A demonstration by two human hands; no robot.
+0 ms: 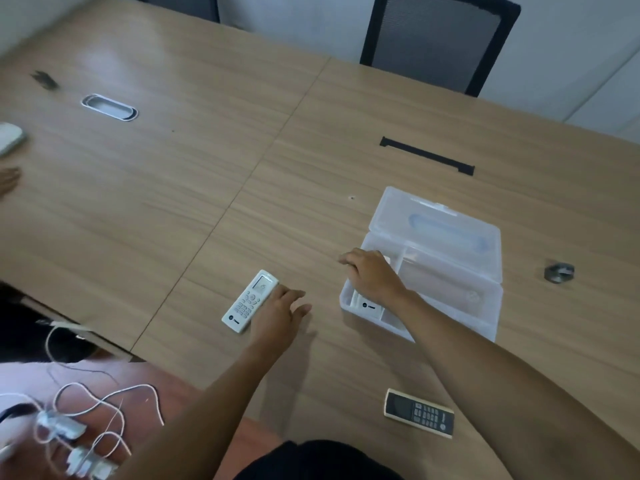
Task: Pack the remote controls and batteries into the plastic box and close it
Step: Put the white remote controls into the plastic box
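A clear plastic box lies on the wooden table with its lid folded open at the back. My right hand reaches into the box's left compartment and rests on a white remote lying inside; the grip is hidden. My left hand lies flat with fingers apart beside a second white remote, touching its right edge. A dark remote with a beige rim lies near the table's front edge. I cannot make out any batteries.
A small grey metallic object sits right of the box. A black bracket and an oval cable grommet are further back. White cables hang at lower left. An office chair stands behind the table. Another person's fingers show at the left edge.
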